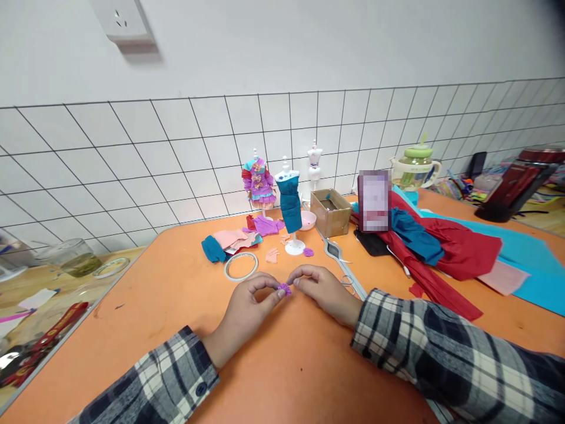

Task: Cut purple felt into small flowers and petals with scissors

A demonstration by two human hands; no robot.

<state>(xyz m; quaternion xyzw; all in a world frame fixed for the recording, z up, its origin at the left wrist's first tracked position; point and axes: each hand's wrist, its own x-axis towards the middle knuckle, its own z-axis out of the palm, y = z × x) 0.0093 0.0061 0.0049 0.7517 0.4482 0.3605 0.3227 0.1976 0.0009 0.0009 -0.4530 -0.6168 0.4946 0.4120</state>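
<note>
Between the thumb and forefinger of my left hand [253, 303] is a small pleated purple paper rosette [285, 289]. My right hand [324, 292] is close on its other side, thumb and forefinger curled together; whether they touch the rosette or hold something small, I cannot make out. Just beyond stands a mini dress form [290, 203] wrapped in teal crepe paper, with a second purple paper piece [308, 252] by its base. A roll of tape [241, 267] lies left of it, near peach paper scraps [272, 255]. Scissors [347, 284] lie beside my right hand.
Behind are a dress form in a purple ruffled dress [259, 182], a bare white one [314, 162], a pink bowl [308, 220] and a cardboard box [331, 215]. A phone [375, 201] stands upright near red crepe paper [463, 244]. A glass teapot [415, 169] and dark red thermos [521, 182] stand right.
</note>
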